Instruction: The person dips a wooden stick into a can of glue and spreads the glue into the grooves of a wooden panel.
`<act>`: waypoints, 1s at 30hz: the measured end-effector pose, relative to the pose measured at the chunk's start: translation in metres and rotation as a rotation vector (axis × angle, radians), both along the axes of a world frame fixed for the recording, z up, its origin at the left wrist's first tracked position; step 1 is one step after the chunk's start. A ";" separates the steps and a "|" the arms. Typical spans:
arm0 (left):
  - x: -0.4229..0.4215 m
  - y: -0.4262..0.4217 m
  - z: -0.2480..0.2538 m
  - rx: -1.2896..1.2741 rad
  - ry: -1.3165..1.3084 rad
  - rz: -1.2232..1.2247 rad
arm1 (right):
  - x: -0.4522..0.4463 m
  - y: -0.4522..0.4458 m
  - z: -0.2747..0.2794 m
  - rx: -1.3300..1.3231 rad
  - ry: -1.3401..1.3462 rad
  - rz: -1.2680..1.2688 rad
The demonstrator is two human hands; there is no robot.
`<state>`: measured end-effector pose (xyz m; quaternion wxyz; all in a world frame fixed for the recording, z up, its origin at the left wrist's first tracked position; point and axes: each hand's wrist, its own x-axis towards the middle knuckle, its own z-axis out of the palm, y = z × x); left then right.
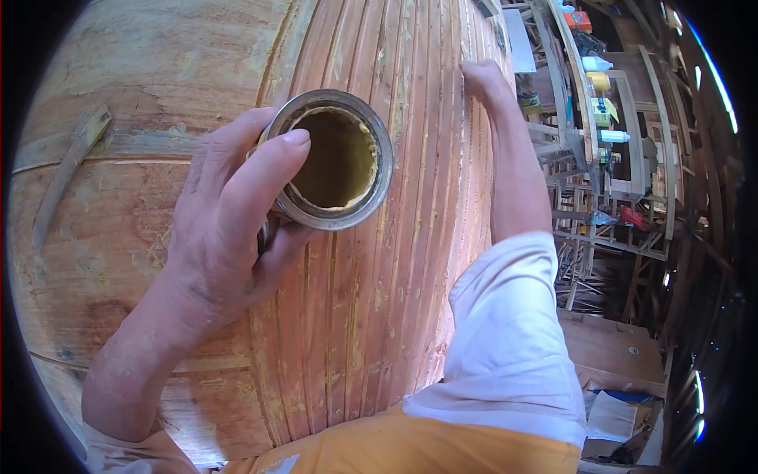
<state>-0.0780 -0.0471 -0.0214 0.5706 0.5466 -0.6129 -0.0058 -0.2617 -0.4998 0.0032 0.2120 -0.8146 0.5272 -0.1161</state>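
Observation:
My left hand [229,182] is wrapped round an open metal tin can [379,186], with the thumb hooked over its rim. Yellowish residue lines the can's inner wall, and the inside looks dark toward the bottom. Behind the can is a wooden surface of narrow grooved strips [347,316], with yellow smears along its seams. My right hand [483,77] reaches far out to the strips' right side, at or close to the wood. Its fingers are mostly hidden, and whether it holds anything does not show.
A thin wooden stick [67,178] with a yellow-stained end lies on the broad wooden panel [213,55] at left. To the right, timber shelving [580,95] carries several bottles and containers. A wooden box [612,347] stands at lower right.

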 end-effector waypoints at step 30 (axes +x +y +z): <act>0.003 -0.001 0.012 0.015 -0.011 -0.054 | -0.055 0.246 0.113 0.004 -0.090 0.387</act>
